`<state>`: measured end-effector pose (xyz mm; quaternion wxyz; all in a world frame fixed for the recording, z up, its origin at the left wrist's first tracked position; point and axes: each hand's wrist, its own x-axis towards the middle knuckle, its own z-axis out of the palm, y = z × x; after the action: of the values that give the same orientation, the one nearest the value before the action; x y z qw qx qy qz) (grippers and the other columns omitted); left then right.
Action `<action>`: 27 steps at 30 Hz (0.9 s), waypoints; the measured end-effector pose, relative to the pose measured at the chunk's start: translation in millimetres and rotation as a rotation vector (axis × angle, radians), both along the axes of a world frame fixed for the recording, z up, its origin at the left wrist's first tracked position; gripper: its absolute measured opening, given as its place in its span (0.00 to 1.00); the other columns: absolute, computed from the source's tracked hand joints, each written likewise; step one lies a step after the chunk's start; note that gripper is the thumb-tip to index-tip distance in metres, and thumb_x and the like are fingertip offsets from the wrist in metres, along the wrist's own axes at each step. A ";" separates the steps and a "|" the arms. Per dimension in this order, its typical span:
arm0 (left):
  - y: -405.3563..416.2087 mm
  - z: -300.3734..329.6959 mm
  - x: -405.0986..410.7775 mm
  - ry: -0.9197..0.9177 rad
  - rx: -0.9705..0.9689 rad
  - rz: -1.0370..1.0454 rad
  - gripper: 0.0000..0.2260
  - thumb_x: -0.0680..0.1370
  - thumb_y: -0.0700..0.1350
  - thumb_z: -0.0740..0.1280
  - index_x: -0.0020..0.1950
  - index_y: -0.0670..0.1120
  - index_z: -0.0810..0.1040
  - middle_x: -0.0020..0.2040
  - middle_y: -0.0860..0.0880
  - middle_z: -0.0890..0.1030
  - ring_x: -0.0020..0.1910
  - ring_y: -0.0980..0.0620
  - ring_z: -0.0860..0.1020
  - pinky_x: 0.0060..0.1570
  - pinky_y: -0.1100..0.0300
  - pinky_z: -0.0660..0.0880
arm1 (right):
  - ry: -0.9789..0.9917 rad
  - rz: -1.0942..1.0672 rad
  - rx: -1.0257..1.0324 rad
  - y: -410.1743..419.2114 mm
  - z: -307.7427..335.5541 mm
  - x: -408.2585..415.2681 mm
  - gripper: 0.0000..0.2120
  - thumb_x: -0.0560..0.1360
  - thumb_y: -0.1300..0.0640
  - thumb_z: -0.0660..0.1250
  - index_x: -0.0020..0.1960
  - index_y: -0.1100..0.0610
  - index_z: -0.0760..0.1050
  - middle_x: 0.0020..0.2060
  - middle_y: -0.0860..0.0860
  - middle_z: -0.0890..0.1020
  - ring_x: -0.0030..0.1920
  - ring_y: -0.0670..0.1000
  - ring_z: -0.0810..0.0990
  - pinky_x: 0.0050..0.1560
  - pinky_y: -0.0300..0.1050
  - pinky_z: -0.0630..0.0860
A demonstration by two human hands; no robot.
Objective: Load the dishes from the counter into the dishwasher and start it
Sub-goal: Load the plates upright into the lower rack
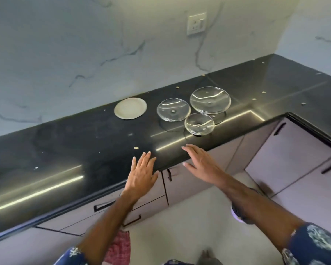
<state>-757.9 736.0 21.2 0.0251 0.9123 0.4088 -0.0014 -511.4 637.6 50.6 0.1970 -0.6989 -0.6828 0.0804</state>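
Observation:
On the black counter (84, 142) lie a small white plate (130, 108), a clear glass plate (173, 109), a larger clear glass plate (210, 100) and a small clear glass bowl (199, 123) nearest the front edge. My left hand (141, 175) hovers flat over the counter's front edge, fingers straight, holding nothing. My right hand (201, 161) is stretched out with straight fingers just short of the small bowl, also empty. No dishwasher is in view.
A marble wall with a socket (196, 23) rises behind the counter. The counter turns a corner at the right. Pale cabinet doors with black handles (290, 150) sit below. Crumbs dot the counter. A red cloth (120, 245) hangs near my body.

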 end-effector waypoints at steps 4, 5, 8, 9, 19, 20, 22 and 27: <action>42.9 -5.4 -19.0 0.032 -0.015 0.073 0.27 0.85 0.57 0.53 0.81 0.47 0.57 0.82 0.47 0.53 0.82 0.47 0.48 0.79 0.42 0.49 | -0.022 0.090 -0.066 60.4 -14.7 -11.1 0.28 0.76 0.48 0.67 0.73 0.56 0.65 0.70 0.55 0.71 0.67 0.57 0.73 0.67 0.55 0.72; 54.4 -6.5 -21.2 0.042 -0.011 0.082 0.27 0.85 0.57 0.52 0.81 0.47 0.56 0.82 0.47 0.53 0.82 0.47 0.48 0.79 0.42 0.49 | -0.036 0.118 -0.078 76.2 -19.9 -12.0 0.28 0.77 0.47 0.66 0.73 0.56 0.65 0.71 0.55 0.70 0.68 0.57 0.72 0.67 0.54 0.71; 89.2 -9.1 -24.8 0.030 -0.039 0.110 0.26 0.84 0.55 0.55 0.80 0.46 0.59 0.80 0.47 0.60 0.81 0.46 0.54 0.78 0.41 0.53 | -0.062 0.168 -0.110 119.3 -31.2 -13.6 0.28 0.78 0.47 0.66 0.74 0.56 0.63 0.72 0.56 0.68 0.70 0.56 0.70 0.69 0.53 0.70; 101.1 -10.2 -24.8 0.014 -0.044 0.129 0.25 0.84 0.55 0.58 0.79 0.46 0.62 0.78 0.46 0.65 0.80 0.46 0.59 0.78 0.41 0.55 | -0.073 0.181 -0.129 132.8 -35.2 -13.2 0.28 0.78 0.47 0.65 0.74 0.55 0.62 0.73 0.56 0.67 0.72 0.56 0.68 0.70 0.53 0.69; 230.6 -3.5 14.3 0.011 -0.097 0.278 0.24 0.81 0.52 0.63 0.76 0.47 0.67 0.69 0.47 0.73 0.67 0.44 0.74 0.67 0.47 0.70 | -0.283 0.276 -0.379 233.3 -75.7 18.1 0.34 0.80 0.41 0.58 0.80 0.52 0.51 0.79 0.55 0.52 0.79 0.58 0.51 0.76 0.62 0.52; 240.9 -5.1 18.8 0.010 -0.109 0.287 0.24 0.81 0.52 0.63 0.76 0.46 0.67 0.70 0.46 0.73 0.68 0.44 0.73 0.67 0.46 0.70 | -0.287 0.288 -0.376 234.7 -79.4 20.2 0.35 0.80 0.40 0.58 0.80 0.52 0.50 0.80 0.55 0.51 0.79 0.58 0.50 0.77 0.63 0.51; 258.1 -8.9 25.2 0.012 -0.135 0.300 0.25 0.81 0.52 0.65 0.76 0.46 0.66 0.71 0.45 0.72 0.70 0.44 0.71 0.69 0.45 0.69 | -0.295 0.318 -0.366 232.7 -84.4 22.6 0.35 0.80 0.40 0.56 0.80 0.52 0.48 0.80 0.55 0.49 0.80 0.59 0.48 0.77 0.64 0.49; 304.9 -24.5 28.1 0.070 -0.175 0.327 0.31 0.79 0.58 0.67 0.77 0.47 0.64 0.74 0.45 0.69 0.75 0.42 0.65 0.72 0.42 0.67 | -0.296 0.320 -0.274 225.2 -97.1 29.2 0.34 0.81 0.39 0.53 0.81 0.53 0.49 0.80 0.55 0.50 0.80 0.58 0.48 0.77 0.65 0.51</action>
<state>-729.8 1040.9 -3.2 0.0901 0.8273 0.5507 -0.0645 -482.3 862.8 -46.4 -0.0167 -0.6064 -0.7887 0.0992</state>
